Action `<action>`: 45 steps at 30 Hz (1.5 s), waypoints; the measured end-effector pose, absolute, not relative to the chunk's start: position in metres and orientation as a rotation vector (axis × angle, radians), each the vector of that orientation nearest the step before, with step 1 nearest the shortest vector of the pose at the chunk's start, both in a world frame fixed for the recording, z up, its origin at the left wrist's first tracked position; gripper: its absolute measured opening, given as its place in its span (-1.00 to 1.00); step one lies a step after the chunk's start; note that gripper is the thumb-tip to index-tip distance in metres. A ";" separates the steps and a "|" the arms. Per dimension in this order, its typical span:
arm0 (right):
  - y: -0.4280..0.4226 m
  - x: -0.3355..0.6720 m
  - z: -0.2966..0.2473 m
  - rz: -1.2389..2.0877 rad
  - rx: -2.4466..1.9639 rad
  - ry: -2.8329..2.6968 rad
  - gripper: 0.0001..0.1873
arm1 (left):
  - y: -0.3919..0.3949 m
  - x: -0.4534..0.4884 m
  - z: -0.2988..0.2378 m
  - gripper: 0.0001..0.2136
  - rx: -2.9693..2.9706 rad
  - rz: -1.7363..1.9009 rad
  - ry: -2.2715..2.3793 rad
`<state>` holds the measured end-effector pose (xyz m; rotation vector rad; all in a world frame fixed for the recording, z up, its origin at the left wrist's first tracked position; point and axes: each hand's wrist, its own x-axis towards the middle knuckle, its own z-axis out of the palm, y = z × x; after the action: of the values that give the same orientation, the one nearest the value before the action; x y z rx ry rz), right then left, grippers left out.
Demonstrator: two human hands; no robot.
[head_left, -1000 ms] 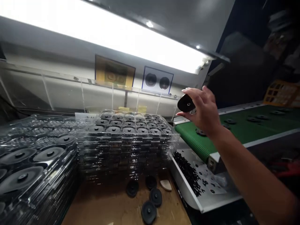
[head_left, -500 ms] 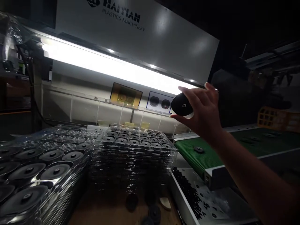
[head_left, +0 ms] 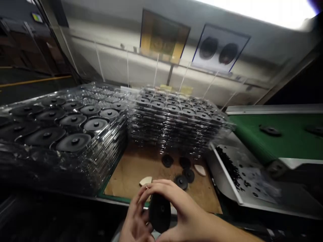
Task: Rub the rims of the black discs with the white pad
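A smooth black rounded plastic cover (head_left: pixel 159 213) with a small ring mark is held upright at the bottom centre. My right hand (head_left: pixel 185 208) grips it, fingers over the top edge and thumb at the bottom. My left hand (head_left: pixel 133 215) is curved close against the cover's left side, its fingertips near those of my right hand. Its lower fingers are smeared by motion, so whether they grip the cover is unclear. Just beyond lie several dark round parts (head_left: pixel 181 182) and a pale wedge-shaped piece (head_left: pixel 145 181) on a brown board (head_left: pixel 126 174).
Stacked clear trays (head_left: pixel 174 124) with black covers stand behind the board, and another tray stack (head_left: pixel 101 158) stands at left. To the right are a metal bin (head_left: pixel 234 198) of small black pieces and a green conveyor (head_left: pixel 297 141) carrying black parts. Picture sheets (head_left: pixel 220 48) hang behind.
My right hand has brought the black cover down from under the lamp to the bottom centre. My left hand has come into view beside it. The view has tilted downward.
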<state>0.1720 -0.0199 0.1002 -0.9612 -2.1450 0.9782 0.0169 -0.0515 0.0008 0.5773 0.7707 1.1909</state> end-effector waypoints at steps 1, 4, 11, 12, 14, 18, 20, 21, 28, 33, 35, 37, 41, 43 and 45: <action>-0.021 0.173 0.082 1.005 -1.011 -2.098 -0.29 | -0.052 0.017 -0.005 -0.15 0.534 1.150 0.784; -0.028 0.171 0.033 1.100 -1.183 -2.014 -0.11 | -0.049 0.014 -0.018 -0.11 0.441 1.058 0.800; -0.031 0.152 -0.013 1.132 -1.473 -1.719 -0.15 | -0.025 0.010 -0.021 -0.22 0.257 0.839 0.855; -0.027 0.153 -0.013 1.133 -1.480 -1.745 -0.12 | -0.021 0.009 -0.020 -0.24 0.238 0.824 0.861; -0.016 0.158 -0.015 1.073 -1.480 -1.851 -0.04 | -0.013 0.006 -0.019 -0.29 0.198 0.816 0.852; 0.009 0.171 -0.033 0.753 -1.591 -1.968 -0.35 | 0.001 -0.006 -0.019 -0.41 0.108 0.922 0.799; 0.018 0.169 -0.050 0.697 -1.649 -1.967 -0.55 | 0.009 -0.012 -0.020 -0.47 0.078 0.974 0.788; 0.021 0.166 -0.058 0.701 -1.660 -1.971 -0.58 | 0.013 -0.015 -0.021 -0.50 0.065 0.992 0.792; 0.033 0.147 -0.074 0.718 -1.678 -1.929 -0.63 | 0.032 -0.026 -0.025 -0.50 0.020 1.055 0.884; 0.027 0.150 -0.055 0.810 -1.576 -1.889 -0.71 | 0.036 -0.024 -0.022 -0.52 0.031 1.056 0.852; 0.021 0.151 -0.052 0.828 -1.527 -1.890 -0.76 | 0.038 -0.022 -0.020 -0.50 0.037 1.055 0.856; 0.020 0.154 -0.047 0.834 -1.487 -1.887 -0.81 | 0.041 -0.019 -0.018 -0.45 0.063 1.051 0.870; 0.034 0.162 -0.014 0.758 -1.567 -1.745 -0.82 | 0.045 -0.007 -0.007 -0.42 0.144 1.028 0.884; 0.042 0.160 0.012 0.679 -1.553 -1.680 -0.78 | 0.044 0.003 -0.001 -0.41 0.162 1.016 0.893; 0.044 0.153 0.035 0.590 -1.382 -1.702 -0.72 | 0.041 0.013 0.006 -0.46 0.165 0.989 0.886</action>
<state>0.1535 0.0437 0.0351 -1.3819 -1.7018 0.5896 0.0130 0.0415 0.0055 0.1655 0.8862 0.9886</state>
